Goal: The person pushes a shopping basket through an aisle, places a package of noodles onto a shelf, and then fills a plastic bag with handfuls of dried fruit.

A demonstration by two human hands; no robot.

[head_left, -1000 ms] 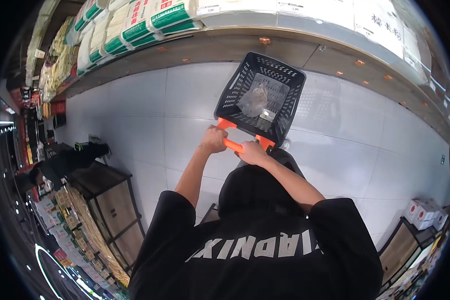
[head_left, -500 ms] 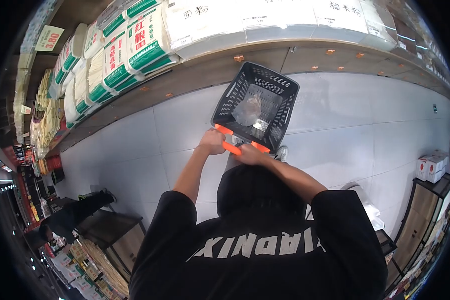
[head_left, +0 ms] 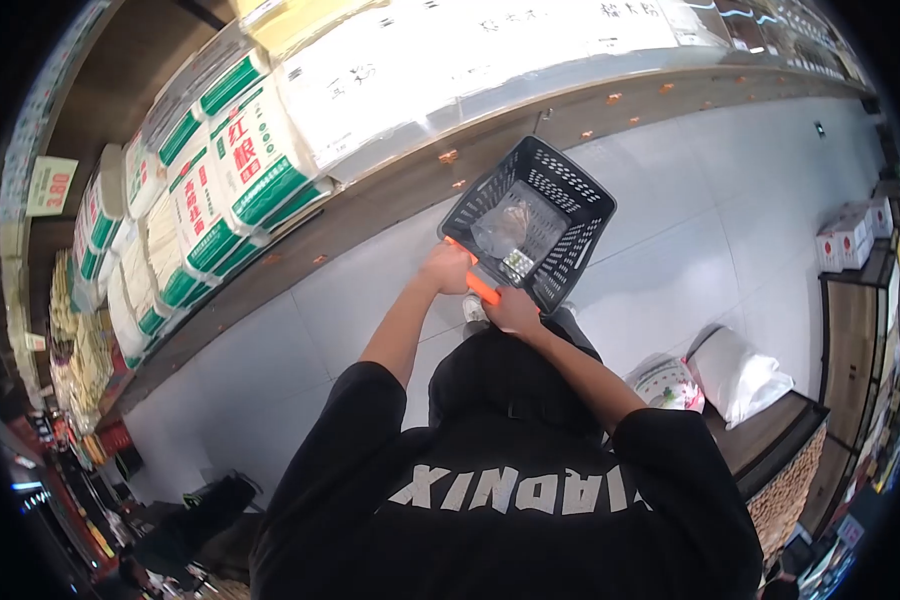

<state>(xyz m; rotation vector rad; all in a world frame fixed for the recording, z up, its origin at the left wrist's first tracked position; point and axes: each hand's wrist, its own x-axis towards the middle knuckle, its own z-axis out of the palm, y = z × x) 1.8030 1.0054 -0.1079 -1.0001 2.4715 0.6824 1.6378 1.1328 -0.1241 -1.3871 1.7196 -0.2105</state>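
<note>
I hold a black plastic shopping basket point(head_left: 580, 205) out in front of me by its orange handle point(head_left: 482, 288). My left hand point(head_left: 446, 270) grips the handle's left end and my right hand point(head_left: 513, 310) grips its right end. A clear plastic bag point(head_left: 505, 225) and a small packet point(head_left: 516, 264) lie on the basket's floor. The basket hangs over the grey tiled floor, close to a low wooden shelf edge point(head_left: 390, 200).
White sacks with green and red print point(head_left: 240, 170) line the shelf at the left. White bins with labels point(head_left: 450, 50) run along the top. Two sacks point(head_left: 715, 380) lie on a low wooden stand at the right, and small white boxes point(head_left: 850, 235) sit farther right.
My view has swung left and nearer to the shelf; the sacks look larger. The basket has shifted right in view. Both hands stay on the handle.
</note>
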